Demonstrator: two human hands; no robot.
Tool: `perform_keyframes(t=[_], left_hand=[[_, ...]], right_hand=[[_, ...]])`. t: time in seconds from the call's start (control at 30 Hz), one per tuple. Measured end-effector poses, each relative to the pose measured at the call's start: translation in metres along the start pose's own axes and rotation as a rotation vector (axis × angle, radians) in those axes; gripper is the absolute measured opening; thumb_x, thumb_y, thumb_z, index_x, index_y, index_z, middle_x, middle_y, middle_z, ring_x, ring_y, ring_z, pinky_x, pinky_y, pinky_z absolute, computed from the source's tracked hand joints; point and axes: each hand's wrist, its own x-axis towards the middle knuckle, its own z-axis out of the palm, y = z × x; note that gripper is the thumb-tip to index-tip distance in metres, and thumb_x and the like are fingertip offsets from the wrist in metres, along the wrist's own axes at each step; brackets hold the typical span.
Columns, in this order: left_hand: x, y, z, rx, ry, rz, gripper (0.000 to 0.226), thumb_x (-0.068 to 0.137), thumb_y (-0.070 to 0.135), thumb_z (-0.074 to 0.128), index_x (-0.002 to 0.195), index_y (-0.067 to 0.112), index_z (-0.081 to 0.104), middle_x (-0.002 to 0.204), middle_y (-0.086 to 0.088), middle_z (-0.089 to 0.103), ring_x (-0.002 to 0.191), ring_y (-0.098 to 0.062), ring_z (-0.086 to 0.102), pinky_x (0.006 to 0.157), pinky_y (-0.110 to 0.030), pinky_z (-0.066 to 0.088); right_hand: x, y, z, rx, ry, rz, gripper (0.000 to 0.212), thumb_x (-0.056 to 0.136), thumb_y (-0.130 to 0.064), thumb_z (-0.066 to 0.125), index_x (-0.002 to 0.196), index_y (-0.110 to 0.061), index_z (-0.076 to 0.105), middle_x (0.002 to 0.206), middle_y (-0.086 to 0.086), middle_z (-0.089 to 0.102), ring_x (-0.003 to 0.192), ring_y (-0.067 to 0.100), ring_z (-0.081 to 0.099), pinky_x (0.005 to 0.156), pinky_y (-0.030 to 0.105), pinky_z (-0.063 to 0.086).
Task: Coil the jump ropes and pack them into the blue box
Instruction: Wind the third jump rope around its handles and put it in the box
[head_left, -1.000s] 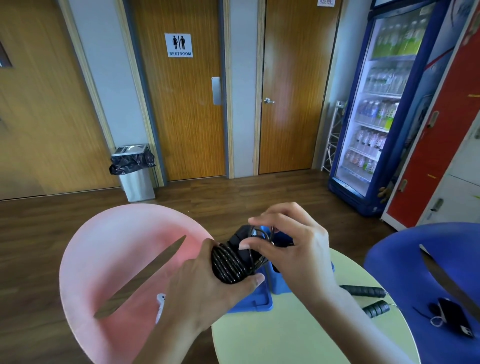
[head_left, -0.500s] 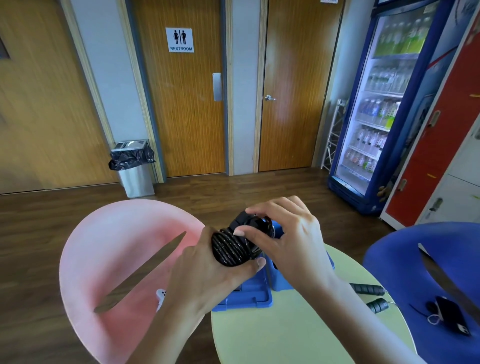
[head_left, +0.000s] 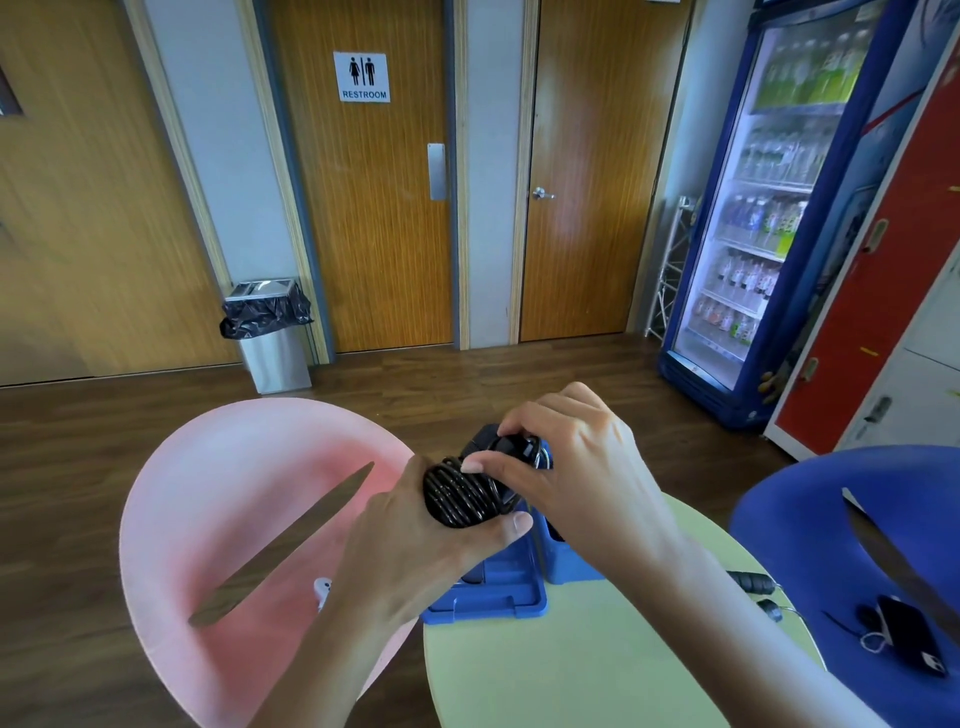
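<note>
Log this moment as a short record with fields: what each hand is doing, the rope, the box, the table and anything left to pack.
left hand: wrapped around the coiled black jump rope, thumb under it
right hand: fingertips pinching the top of the coil
rope position: held in the air above the blue box
blue box: open, at the far edge of the pale green table
still to pack: black rope handles lying on the table to the right
</note>
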Motion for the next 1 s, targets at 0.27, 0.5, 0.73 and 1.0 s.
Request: perform_keyframes(t=[0.27,0.5,0.73,1.0], left_hand=[[0.004,0.003,-0.004,0.110,-0.044,0.035,0.055,0.053,0.073,0.069,0.085,0.032,0.048,0.070,0.013,0.063,0.066,0.002,0.058,0.053,-0.023,0.037],[0.008,0.001,-0.004,0.097,-0.086,0.050,0.060,0.048,0.078,0.067,0.085,0.035,0.049,0.074,0.016,0.064,0.070,0.004,0.059,0.059,-0.025,0.043],[0.013,0.003,-0.004,-0.029,-0.137,0.039,0.050,0.051,0.065,0.077,0.084,0.035,0.053,0.074,0.015,0.066,0.066,0.006,0.059,0.056,-0.020,0.039],[0.019,0.006,-0.003,-0.098,-0.149,0.031,0.057,0.044,0.073,0.071,0.081,0.033,0.055,0.054,0.025,0.058,0.044,0.003,0.050,0.052,-0.022,0.039]], right_hand=[[0.009,0.001,-0.016,-0.087,-0.163,-0.046,0.056,0.072,-0.068,0.053,0.078,-0.015,0.071,0.069,-0.005,0.063,0.072,0.013,0.047,0.067,0.023,0.032],[0.020,-0.001,-0.042,-0.117,-0.506,-0.020,0.043,0.088,-0.051,0.055,0.114,-0.019,0.067,0.100,0.000,0.066,0.100,0.016,0.054,0.087,0.030,0.040],[0.021,0.011,-0.045,0.054,-0.515,0.009,0.035,0.078,-0.028,0.075,0.112,-0.020,0.069,0.094,-0.004,0.066,0.084,0.014,0.059,0.085,0.030,0.046],[0.027,0.014,-0.045,0.092,-0.499,0.019,0.052,0.064,-0.057,0.076,0.106,-0.027,0.067,0.091,-0.013,0.058,0.083,0.007,0.055,0.080,0.028,0.049]])
